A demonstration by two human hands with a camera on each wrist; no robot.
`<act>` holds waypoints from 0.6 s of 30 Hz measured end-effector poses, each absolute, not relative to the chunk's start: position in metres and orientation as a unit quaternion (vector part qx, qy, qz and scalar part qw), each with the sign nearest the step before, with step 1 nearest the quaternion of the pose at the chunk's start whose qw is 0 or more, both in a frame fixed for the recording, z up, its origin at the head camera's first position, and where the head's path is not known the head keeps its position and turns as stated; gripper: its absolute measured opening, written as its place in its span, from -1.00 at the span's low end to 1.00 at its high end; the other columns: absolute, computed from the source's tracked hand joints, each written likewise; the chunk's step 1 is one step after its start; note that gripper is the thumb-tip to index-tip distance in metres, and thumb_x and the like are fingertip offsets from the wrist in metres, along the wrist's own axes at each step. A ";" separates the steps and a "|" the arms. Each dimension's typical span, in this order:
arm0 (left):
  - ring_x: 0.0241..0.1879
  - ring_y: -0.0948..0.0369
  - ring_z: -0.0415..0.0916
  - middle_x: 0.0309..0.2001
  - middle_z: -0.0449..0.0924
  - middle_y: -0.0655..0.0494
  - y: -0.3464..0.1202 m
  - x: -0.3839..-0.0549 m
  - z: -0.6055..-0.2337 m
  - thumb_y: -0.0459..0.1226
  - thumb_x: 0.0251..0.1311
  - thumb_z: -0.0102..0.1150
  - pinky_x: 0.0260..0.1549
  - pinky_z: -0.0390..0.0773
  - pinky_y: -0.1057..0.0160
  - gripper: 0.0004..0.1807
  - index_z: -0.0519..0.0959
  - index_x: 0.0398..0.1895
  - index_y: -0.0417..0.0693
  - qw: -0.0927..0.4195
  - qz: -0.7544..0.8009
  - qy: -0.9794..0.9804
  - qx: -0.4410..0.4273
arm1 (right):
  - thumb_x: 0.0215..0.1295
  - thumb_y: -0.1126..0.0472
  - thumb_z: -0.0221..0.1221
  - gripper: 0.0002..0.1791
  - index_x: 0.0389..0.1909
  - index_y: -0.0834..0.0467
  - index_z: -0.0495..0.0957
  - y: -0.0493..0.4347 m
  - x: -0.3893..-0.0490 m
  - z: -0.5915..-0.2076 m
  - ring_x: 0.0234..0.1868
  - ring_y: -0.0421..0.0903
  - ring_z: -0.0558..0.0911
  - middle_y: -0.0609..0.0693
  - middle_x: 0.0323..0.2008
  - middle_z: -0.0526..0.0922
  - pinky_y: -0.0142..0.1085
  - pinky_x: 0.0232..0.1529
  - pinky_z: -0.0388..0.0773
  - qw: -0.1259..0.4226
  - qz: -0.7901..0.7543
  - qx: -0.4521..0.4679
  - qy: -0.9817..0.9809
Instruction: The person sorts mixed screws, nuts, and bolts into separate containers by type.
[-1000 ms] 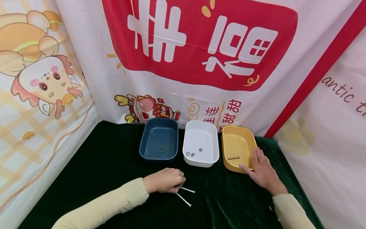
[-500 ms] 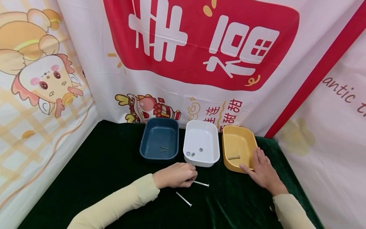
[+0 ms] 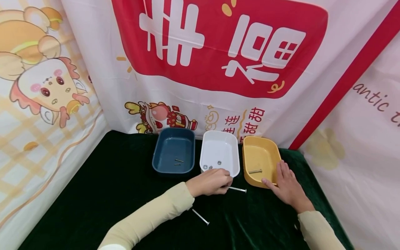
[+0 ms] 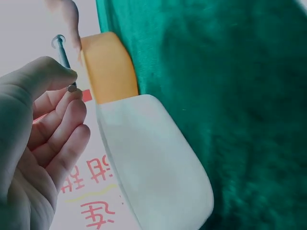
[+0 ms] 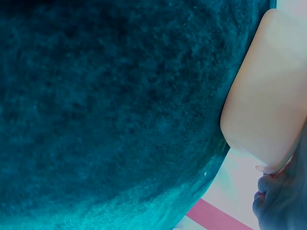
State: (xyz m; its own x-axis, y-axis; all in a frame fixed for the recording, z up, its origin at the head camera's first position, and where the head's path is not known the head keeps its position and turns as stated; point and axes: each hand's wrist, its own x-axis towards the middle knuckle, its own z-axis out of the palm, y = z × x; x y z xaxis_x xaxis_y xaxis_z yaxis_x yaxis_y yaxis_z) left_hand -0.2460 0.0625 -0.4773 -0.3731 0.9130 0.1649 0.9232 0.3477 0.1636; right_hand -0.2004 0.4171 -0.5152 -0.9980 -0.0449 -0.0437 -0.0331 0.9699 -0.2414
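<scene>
My left hand (image 3: pixel 210 182) pinches a long silver bolt (image 3: pixel 237 189) between thumb and fingers, over the near edge of the white tray (image 3: pixel 218 140). In the left wrist view the bolt (image 4: pixel 63 56) points away from the thumb, its round flat head at the far end. A similar bolt (image 3: pixel 200 217) lies on the green cloth below that forearm. My right hand (image 3: pixel 291 191) rests on the near right corner of the yellow tray (image 3: pixel 260 152), fingers straight and thumb at the front rim. Inside that tray is another long bolt (image 3: pixel 255 171).
Several small nuts (image 3: pixel 219 162) are in the white tray, partly hidden by my left hand. The blue tray (image 3: pixel 173 147) at left holds two thin screws (image 3: pixel 179 160). All three trays stand in a row against a printed cloth backdrop (image 3: pixel 184 90), on green cloth (image 3: pixel 125 180).
My left hand has lifted one bolt away from the other and carried it right and forward, to the white tray's near edge. The right hand has stayed on the yellow tray.
</scene>
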 end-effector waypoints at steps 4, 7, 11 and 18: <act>-0.35 0.37 0.47 -0.34 0.53 0.29 0.077 -0.252 -0.475 -0.22 0.34 0.32 -0.43 0.44 0.45 -0.89 0.61 -0.36 0.16 0.035 -0.112 -0.826 -0.552 | 0.41 -0.58 -0.10 0.29 0.69 0.28 -0.39 0.417 -0.201 -0.516 0.69 0.40 -0.19 0.32 0.71 -0.33 0.43 0.59 -0.13 0.024 -0.122 -0.018 0.992; -0.34 0.37 0.48 -0.35 0.54 0.29 0.087 -0.255 -0.472 -0.22 0.33 0.32 -0.39 0.46 0.44 -0.87 0.60 -0.39 0.16 0.050 -0.110 -0.826 -0.551 | 0.42 -0.57 -0.11 0.29 0.69 0.30 -0.38 0.416 -0.201 -0.516 0.69 0.40 -0.19 0.33 0.71 -0.32 0.43 0.59 -0.13 0.020 -0.120 -0.019 0.992; -0.34 0.36 0.48 -0.35 0.55 0.27 0.102 -0.262 -0.468 -0.23 0.34 0.31 -0.39 0.46 0.43 -0.87 0.59 -0.39 0.14 0.059 -0.113 -0.830 -0.544 | 0.42 -0.57 -0.11 0.28 0.69 0.31 -0.36 0.416 -0.201 -0.516 0.68 0.41 -0.17 0.34 0.71 -0.29 0.44 0.58 -0.10 0.012 -0.115 -0.024 0.993; -0.33 0.35 0.50 -0.29 0.59 0.27 0.127 -0.279 -0.462 -0.22 0.35 0.32 -0.36 0.53 0.39 -0.93 0.63 -0.32 0.11 0.067 -0.110 -0.855 -0.503 | 0.45 -0.54 -0.09 0.26 0.69 0.31 -0.37 0.418 -0.201 -0.518 0.68 0.42 -0.16 0.36 0.70 -0.28 0.45 0.57 -0.09 0.012 -0.112 -0.024 0.993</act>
State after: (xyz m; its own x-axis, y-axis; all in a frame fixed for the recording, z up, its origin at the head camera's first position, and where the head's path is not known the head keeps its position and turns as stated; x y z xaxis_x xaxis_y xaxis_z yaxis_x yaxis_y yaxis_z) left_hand -0.2794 0.1274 -0.4623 -0.4853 0.8448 0.2254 0.8744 0.4703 0.1198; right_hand -0.2011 0.4183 -0.5179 -0.9986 -0.0501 -0.0194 -0.0446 0.9740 -0.2223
